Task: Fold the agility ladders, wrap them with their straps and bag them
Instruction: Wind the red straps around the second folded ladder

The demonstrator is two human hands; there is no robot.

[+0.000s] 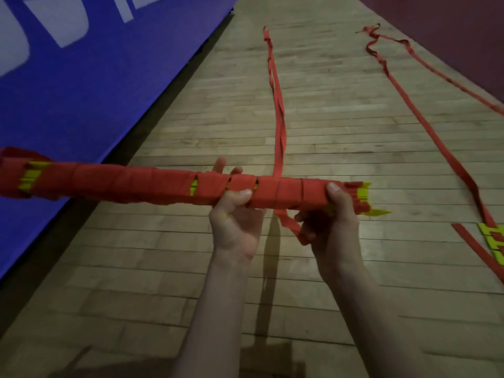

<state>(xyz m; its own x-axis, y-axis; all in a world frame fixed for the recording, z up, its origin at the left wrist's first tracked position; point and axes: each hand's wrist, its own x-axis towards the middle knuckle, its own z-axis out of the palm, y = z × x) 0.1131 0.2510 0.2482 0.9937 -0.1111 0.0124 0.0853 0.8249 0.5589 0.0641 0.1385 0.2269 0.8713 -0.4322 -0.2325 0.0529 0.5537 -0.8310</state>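
Note:
A folded agility ladder bundle (152, 184), yellow rungs wound in red strap, lies level across the view at chest height. My left hand (234, 216) grips it from below near the middle, thumb on the near side. My right hand (330, 222) holds the bundle close to its right end, thumb on top, and its fingers pinch the loose red strap (281, 124) under the bundle. That strap runs up over the bundle and trails far away along the floor. Yellow rung tips (365, 197) stick out at the right end.
A second ladder's yellow rungs (493, 236) and red straps (425, 105) lie on the wooden floor (327, 148) at the right. A blue mat (81, 91) with white lettering fills the left side. A dark red wall (463, 36) borders the far right.

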